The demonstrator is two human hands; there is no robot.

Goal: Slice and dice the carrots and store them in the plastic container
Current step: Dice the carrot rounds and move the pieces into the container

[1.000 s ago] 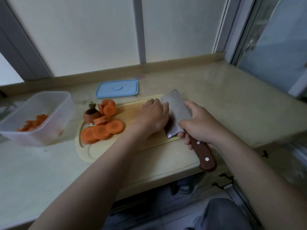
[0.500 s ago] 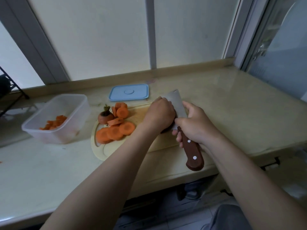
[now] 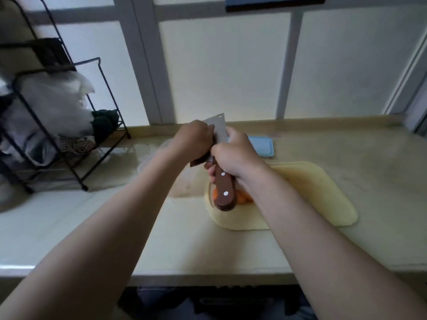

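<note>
— What are the hands doing?

— The right hand is wrapped round the wooden handle of the cleaver. The left hand is curled against the flat of the blade, its back towards the camera. I cannot tell whether it holds anything there.

— What has changed from half a second ago?

— Then the blade was down on the cutting board with both hands over it. Now both hands and the cleaver are lifted and have swung left, off the board. The view has turned left with them, and a wire rack shows far to the left of the left hand.

— Which way does the cleaver point?

— Its long axis runs almost straight away from the person. The handle's butt is nearest, and the blade's far end, with its small hole, is raised beyond the knuckles.

— Where are the carrots?

— Some carrot slices lie on the board's left end, under the handle and the right wrist. The plastic container is a blurred, pale shape on the counter beneath the left wrist; its contents are hidden. The blue lid lies just beyond the right hand.
</note>
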